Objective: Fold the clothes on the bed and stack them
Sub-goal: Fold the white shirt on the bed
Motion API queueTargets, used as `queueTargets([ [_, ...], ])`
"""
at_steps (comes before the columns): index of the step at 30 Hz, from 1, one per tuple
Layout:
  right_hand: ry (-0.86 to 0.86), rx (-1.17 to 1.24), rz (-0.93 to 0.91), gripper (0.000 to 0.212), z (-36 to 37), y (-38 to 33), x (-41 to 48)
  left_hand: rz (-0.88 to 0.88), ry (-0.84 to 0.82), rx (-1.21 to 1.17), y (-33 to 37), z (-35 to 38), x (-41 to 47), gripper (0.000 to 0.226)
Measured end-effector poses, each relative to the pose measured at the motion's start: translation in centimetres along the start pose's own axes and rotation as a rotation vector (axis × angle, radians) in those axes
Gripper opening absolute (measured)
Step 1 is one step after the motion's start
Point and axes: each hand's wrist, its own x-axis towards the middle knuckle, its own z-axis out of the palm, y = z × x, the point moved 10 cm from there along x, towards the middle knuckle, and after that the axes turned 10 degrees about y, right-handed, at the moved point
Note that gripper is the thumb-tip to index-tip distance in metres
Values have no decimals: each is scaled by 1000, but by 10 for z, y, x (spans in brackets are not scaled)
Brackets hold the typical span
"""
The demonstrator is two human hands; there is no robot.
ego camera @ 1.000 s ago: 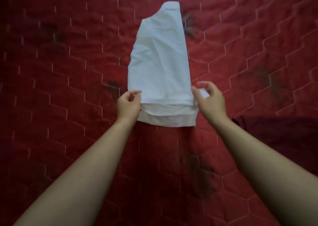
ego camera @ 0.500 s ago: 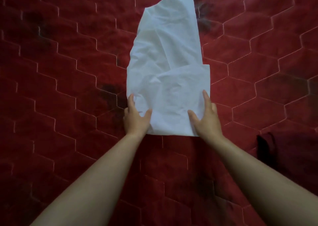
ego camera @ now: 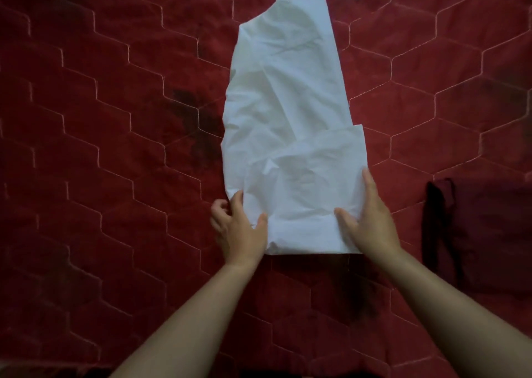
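Observation:
A white garment [ego camera: 285, 112] lies flat on the red quilted bed, folded lengthwise into a long narrow shape with its collar end at the top. Its near end is turned up over itself in a shorter flap [ego camera: 313, 181]. My left hand [ego camera: 239, 226] is at the flap's near left corner, thumb and forefinger lying on the cloth, other fingers curled at the edge. My right hand [ego camera: 365, 219] rests flat on the near right corner, fingers straight along the right edge.
The red bedspread [ego camera: 115, 147] with hexagon stitching fills the view. A dark maroon folded garment [ego camera: 483, 233] with a black strap lies to the right of my right hand.
One second ago my hands held the near hem lifted. They laid it over as a flap and now press on its near corners. The view has shifted forward.

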Motion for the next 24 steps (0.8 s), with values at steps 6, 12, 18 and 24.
queueTargets([
  [6, 99, 134, -57, 104, -16, -33, 65, 443, 21, -30, 80, -8, 56, 67],
  [12, 87, 25, -189, 102, 3, -65, 72, 420, -287, 65, 83, 42, 61, 53],
  [18, 196, -51, -226, 89, -9, -56, 43, 372, -197, -33, 64, 26, 49, 36],
  [24, 194, 147, -149, 72, -23, -71, 62, 370, -171, -203, 75, -2, 63, 27],
])
